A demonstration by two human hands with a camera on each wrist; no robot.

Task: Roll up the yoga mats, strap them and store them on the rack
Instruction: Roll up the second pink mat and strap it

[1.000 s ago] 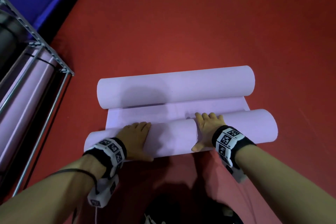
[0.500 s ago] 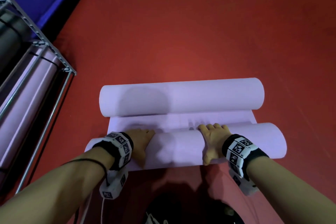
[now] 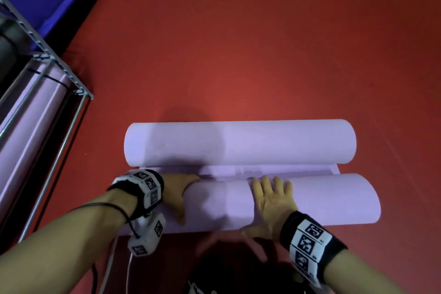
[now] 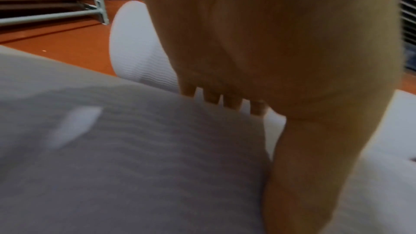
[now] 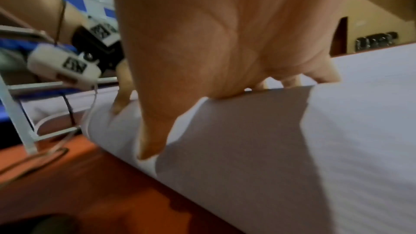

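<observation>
Red gym floor holds a lilac yoga mat nearly rolled under flat, spread left hand and right hand; strapping and racking remain.

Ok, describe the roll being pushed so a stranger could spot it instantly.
Start at the metal rack on the left, then look right across the red floor to two lilac rolls. It is the nearer roll, with the left hand and right hand flat on it.

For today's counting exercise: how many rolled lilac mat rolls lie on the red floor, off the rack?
2. The near roll lies under both hands; the far roll lies just beyond, with a flat strip between. The rack may hide others.
</observation>
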